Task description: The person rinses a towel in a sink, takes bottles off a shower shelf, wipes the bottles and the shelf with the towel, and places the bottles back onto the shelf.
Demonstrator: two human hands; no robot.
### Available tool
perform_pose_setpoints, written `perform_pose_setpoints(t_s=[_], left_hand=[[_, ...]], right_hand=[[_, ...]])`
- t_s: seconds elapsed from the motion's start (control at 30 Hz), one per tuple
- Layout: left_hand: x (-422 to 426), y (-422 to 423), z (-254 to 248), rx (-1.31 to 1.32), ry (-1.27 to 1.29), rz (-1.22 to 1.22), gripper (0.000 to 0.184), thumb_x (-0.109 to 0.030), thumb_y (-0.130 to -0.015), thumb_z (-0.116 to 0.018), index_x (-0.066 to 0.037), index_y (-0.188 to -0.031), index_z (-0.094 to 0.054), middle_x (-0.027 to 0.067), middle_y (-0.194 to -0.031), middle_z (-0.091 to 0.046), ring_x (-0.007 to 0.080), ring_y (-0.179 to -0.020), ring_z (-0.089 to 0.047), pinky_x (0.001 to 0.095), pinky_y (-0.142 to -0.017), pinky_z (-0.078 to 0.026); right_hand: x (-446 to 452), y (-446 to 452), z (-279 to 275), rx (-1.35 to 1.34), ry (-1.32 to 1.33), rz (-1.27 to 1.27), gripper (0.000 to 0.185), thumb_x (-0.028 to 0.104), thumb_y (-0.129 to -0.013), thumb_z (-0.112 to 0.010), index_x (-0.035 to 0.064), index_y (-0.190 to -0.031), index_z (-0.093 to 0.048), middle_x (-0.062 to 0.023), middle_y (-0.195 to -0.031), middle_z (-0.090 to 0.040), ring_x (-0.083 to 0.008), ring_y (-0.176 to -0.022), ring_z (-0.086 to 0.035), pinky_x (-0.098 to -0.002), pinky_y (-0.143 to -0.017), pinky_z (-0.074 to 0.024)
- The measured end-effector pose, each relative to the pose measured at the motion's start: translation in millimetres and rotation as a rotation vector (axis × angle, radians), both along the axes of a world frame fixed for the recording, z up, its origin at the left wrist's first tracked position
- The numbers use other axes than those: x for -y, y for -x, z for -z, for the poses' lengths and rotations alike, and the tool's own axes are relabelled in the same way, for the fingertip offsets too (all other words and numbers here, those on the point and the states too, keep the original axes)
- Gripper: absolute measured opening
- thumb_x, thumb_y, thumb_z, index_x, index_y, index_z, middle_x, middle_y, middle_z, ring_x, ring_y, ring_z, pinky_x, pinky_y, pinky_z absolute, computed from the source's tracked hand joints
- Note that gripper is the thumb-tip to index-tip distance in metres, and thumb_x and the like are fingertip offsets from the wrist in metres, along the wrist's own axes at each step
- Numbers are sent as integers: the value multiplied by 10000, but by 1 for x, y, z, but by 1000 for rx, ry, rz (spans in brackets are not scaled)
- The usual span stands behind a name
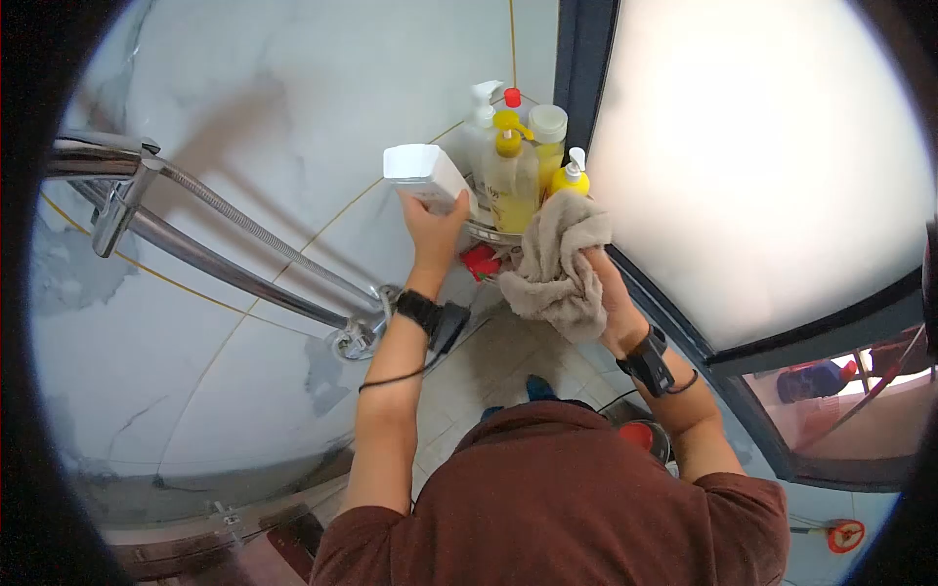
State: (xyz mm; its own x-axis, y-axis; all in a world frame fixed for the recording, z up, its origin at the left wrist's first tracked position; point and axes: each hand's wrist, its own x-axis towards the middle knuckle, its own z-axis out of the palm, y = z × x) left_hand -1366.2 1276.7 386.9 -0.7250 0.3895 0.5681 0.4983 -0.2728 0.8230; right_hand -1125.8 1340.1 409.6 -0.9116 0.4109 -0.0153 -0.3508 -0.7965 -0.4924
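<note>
My left hand is closed around a white bottle, which tilts at the left end of a corner shelf. In my right hand is a crumpled grey-beige cloth, held in front of the shelf's right side. Between them stands a clear pump bottle with a yellow top and yellow liquid. Behind it are a white pump bottle, a red cap and a white-lidded container. A yellow bottle with a white pump is partly hidden by the cloth.
A chrome shower bar and hose run along the marbled wall at left. A dark-framed frosted panel stands at right. Below the shelf is a red item. A red bucket-like object sits by my right side.
</note>
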Motion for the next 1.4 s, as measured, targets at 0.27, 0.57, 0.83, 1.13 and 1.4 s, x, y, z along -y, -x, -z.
perform_pose_setpoints(t_s=[0.27, 0.57, 0.83, 1.13, 1.4], left_hand=[[75, -93, 1, -344, 451, 88, 544, -128, -652, -729, -4, -1105, -455, 174, -960, -520, 349, -862, -521, 400, -747, -425], [130, -108, 12, -234, 754, 216, 674, -95, -594, -780, 6, -1152, -416, 200, -1065, -517, 392, -983, -527, 410, -814, -433], [152, -119, 21, 282, 260, 523, 619, -66, -627, -739, -56, -1151, -408, 62, -1056, -488, 183, -988, -506, 334, -879, -420], [163, -103, 61, 130, 380, 427, 620, -90, -634, -801, -4, -1157, -479, 100, -1087, -550, 182, -1010, -553, 337, -885, -447], [168, -101, 60, 131, 424, 539, 547, -83, -628, -842, -49, -1071, -524, 45, -1040, -550, 172, -970, -553, 306, -860, -459]], right_hand=[[49, 45, -18, 219, -1124, 737, 307, 145, -885, -534, 9, -1160, -534, -60, -1067, -589, -142, -1010, -541, -294, -862, -443], [45, 30, 20, 396, -169, 59, 342, 305, -915, -490, 10, -1058, -589, -92, -942, -635, -177, -828, -625, -311, -732, -513], [70, 35, 97, 199, 280, -218, 318, 269, -963, -413, 58, -1166, -536, -87, -1081, -604, -217, -948, -597, -333, -829, -504], [104, 26, 151, 522, 186, -387, 295, 259, -938, -496, 7, -1054, -599, -59, -912, -640, -139, -733, -613, -309, -618, -507], [101, 14, 152, 860, -289, -183, 326, 276, -904, -522, -21, -934, -652, -85, -819, -639, -164, -649, -601, -331, -538, -472]])
